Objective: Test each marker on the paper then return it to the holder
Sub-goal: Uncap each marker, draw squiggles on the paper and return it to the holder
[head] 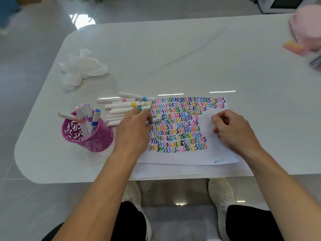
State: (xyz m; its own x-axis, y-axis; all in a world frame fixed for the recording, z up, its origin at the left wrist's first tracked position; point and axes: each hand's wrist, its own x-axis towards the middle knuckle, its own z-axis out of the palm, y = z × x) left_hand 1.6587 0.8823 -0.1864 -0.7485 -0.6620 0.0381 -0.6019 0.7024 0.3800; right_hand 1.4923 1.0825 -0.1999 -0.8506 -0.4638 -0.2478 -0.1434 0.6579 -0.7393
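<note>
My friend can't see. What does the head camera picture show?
A person's left hand holds a marker at a pile of markers beside paper covered in colourful squiggles. The right hand rests loosely curled on the paper; a purple holder holds more markers.

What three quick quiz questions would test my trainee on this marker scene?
1. True or false: the pink holder lies tipped over on its side.
2. The left hand grips: A) a marker B) the holder C) nothing.
3. Fill in: the right hand rests on the ___.
Key: 1 false, it stands upright; 2 A; 3 paper.
</note>
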